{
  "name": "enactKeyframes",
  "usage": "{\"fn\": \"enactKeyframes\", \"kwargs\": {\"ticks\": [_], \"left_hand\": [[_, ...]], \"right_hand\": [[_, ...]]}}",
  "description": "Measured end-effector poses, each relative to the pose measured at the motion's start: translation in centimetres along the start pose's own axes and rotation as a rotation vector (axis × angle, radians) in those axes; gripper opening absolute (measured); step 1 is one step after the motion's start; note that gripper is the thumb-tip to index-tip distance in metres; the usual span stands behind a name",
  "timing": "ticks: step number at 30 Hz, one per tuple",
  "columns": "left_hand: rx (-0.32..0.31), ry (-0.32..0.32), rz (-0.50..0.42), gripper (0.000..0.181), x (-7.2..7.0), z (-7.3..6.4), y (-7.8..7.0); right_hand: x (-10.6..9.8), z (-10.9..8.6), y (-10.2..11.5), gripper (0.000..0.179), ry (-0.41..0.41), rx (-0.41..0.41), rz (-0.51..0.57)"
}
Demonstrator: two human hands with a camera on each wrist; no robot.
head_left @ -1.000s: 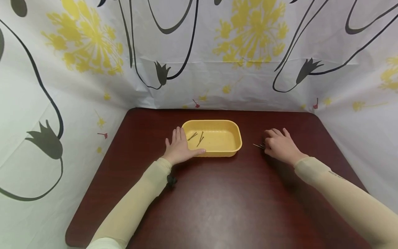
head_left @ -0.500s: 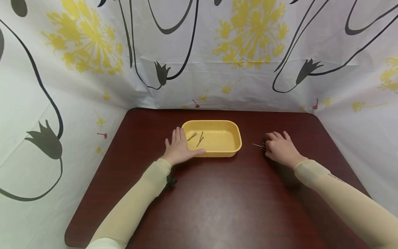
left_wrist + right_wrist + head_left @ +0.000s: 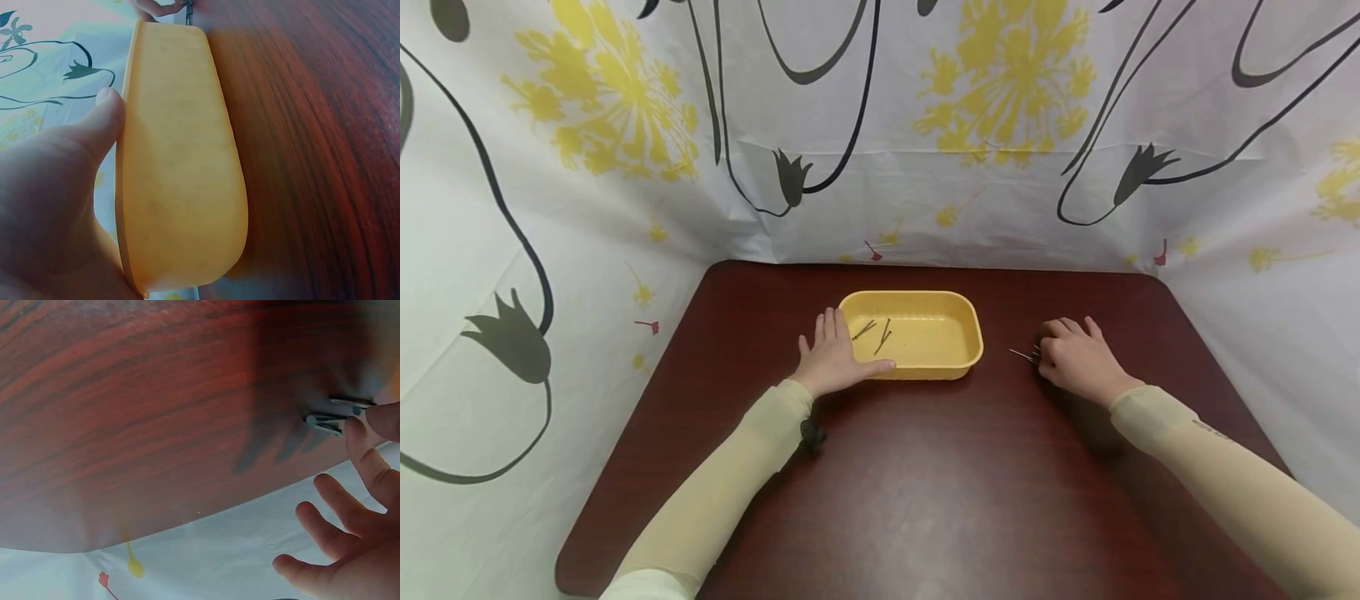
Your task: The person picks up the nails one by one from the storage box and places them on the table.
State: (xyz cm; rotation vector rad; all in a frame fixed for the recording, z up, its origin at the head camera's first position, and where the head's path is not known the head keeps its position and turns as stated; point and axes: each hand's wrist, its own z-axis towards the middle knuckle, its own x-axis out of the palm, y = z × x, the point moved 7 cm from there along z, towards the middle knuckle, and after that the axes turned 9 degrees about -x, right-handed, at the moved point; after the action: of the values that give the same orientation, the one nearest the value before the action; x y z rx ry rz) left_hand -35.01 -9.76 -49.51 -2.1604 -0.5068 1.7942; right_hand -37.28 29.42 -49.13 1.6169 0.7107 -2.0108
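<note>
My left hand [image 3: 833, 360] lies with fingers extended along the left end of a shallow yellow plastic tray [image 3: 925, 371], thumb over its near rim. In the left wrist view the thumb [image 3: 107, 112] touches the tray's edge. Inside the tray are several thin dark nails [image 3: 883, 336], some crossing in V shapes. To the right of the tray, my right hand [image 3: 1078, 357] is low over the table, at a small group of nails [image 3: 1021, 355]. In the right wrist view, thumb and index finger pinch at the nails [image 3: 324, 421]; the other fingers are spread. The fingertips partly hide them.
The dark red-brown table [image 3: 940, 475] has rounded corners. White cloth [image 3: 880, 192] with yellow and grey flower prints hangs behind it and along both sides. A small black object [image 3: 812, 435] sits at the left wrist.
My right hand has shifted very slightly toward the near side and stays at the nails. The left hand and the tray hold their place.
</note>
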Motion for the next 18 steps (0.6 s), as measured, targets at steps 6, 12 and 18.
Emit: {"fn": "enactKeyframes", "kwargs": {"ticks": [6,12,18], "left_hand": [[-0.005,0.016,-0.054,0.143,0.0,0.2,0.2],[0.034,-0.084,-0.161,0.125,-2.1,0.8,0.1],[0.136,-0.2,-0.133,0.096,-4.9,1.5,-0.9]], "right_hand": [[-1.4,0.8,0.4,0.012,-0.056,0.009,0.009],[-3.6,2.1,1.6,0.037,-0.107,-0.001,0.013],[-4.8,3.7,2.8,0.051,-0.106,0.031,0.074]]}}
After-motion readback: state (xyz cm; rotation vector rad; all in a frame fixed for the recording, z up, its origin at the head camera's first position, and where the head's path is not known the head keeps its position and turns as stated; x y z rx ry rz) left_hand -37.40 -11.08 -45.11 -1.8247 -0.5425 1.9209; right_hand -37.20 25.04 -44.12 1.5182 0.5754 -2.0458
